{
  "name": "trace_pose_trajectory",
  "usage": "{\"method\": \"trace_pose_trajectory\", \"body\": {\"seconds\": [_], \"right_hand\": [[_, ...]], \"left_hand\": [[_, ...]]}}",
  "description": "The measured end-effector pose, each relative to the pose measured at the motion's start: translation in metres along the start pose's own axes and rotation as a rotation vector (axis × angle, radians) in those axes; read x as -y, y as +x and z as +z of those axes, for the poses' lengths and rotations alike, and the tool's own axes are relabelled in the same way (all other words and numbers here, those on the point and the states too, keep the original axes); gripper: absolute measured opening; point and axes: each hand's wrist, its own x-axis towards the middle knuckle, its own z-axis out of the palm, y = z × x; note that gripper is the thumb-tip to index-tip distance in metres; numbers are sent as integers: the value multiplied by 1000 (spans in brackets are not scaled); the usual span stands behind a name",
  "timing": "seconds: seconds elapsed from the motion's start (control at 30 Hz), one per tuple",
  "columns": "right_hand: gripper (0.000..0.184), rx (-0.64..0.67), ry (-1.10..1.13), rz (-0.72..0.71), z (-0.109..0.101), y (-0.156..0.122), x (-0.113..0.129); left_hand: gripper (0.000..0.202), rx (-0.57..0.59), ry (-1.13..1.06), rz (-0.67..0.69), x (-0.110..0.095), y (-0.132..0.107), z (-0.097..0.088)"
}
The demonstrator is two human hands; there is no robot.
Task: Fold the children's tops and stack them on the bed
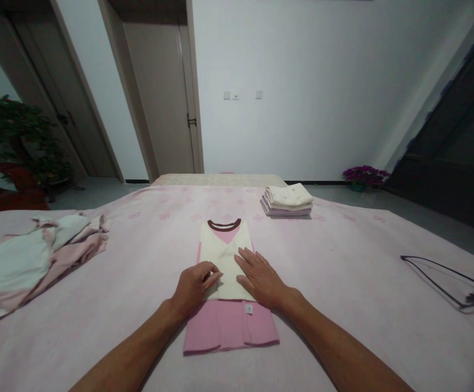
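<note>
In front of me a long-sleeved shirt (pixel 226 277) lies with its sides folded inward. Its upper part is cream with a dark brown neckband, and its lower part is pink with a small white label. My left hand (pixel 196 284) rests at the left side of the cream part, fingers curled, with thumb and forefinger together at the fabric, where a slight crease shows. Flat on the right side of the cream part lies my right hand (pixel 260 276), fingers stretched out.
A stack of folded clothes (pixel 288 200), cream over lilac, sits at the far right of the pink-patterned bed cover (pixel 334 305). Crumpled pale clothes (pixel 41 261) lie on the left. A black wire frame-like object (pixel 444 277) is at the right. Doors and a wall stand behind.
</note>
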Motion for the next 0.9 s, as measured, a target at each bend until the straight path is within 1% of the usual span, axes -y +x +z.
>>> {"method": "trace_pose_trajectory", "body": {"seconds": [0.1,0.43,0.57,0.7,0.8,0.9], "right_hand": [[56,-5,1,0,0,0,0],[55,-9,-3,-1,-1,-1,0],[56,-2,-6,2,-1,0,1],[56,2,2,4,-3,-1,2],[56,0,4,7,-3,-2,1],[56,-10,7,-1,-3,-3,1]], "left_hand": [[24,21,44,-61,1,0,2],[15,-5,134,-101,-6,0,2],[18,-18,177,-113,-5,-1,3],[25,18,217,-143,-7,0,3],[25,-19,212,-96,-7,1,-2],[20,-64,173,60,0,3,-5]]}}
